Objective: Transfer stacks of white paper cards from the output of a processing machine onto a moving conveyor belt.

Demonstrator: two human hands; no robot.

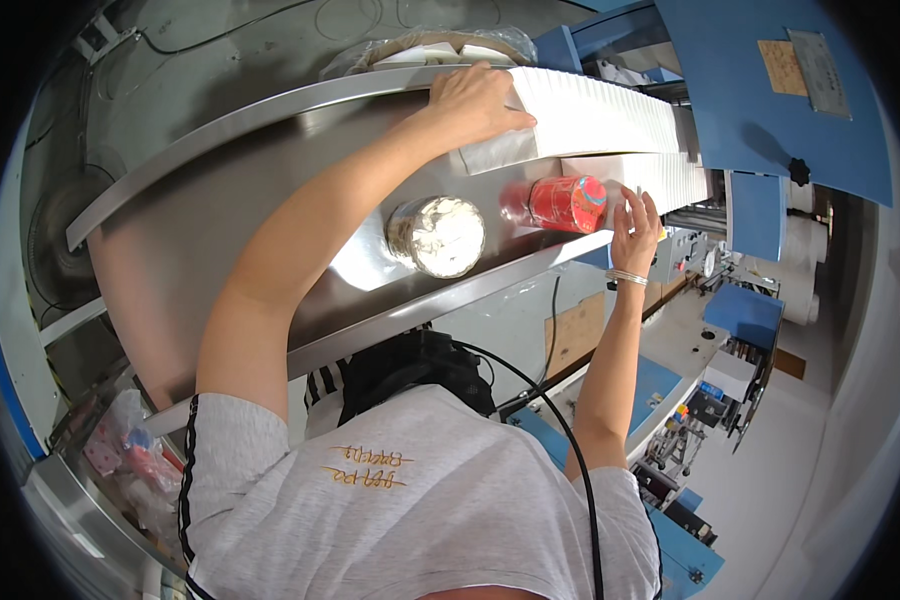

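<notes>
Two rows of thin white pieces packed face to face lie along a steel trough [220,190]. My left hand [475,105] is over the front end of the far row [595,110], its thumb on the near side and its fingers at the far edge. Beside the end of the near row [640,170], my right hand [635,225] has its fingers apart and holds nothing I can see; whether it touches the row I cannot tell. Between my hands lies a red cylinder [567,203] with a worn wrapping. A shiny silver round can [437,237] sits closer to me.
Blue machine housing [770,90] stands at the right end of the trough. Behind the trough is a plastic-lined container [440,50] with white pieces. A black cable [560,400] crosses in front of me. Plastic bags [135,440] lie at lower left.
</notes>
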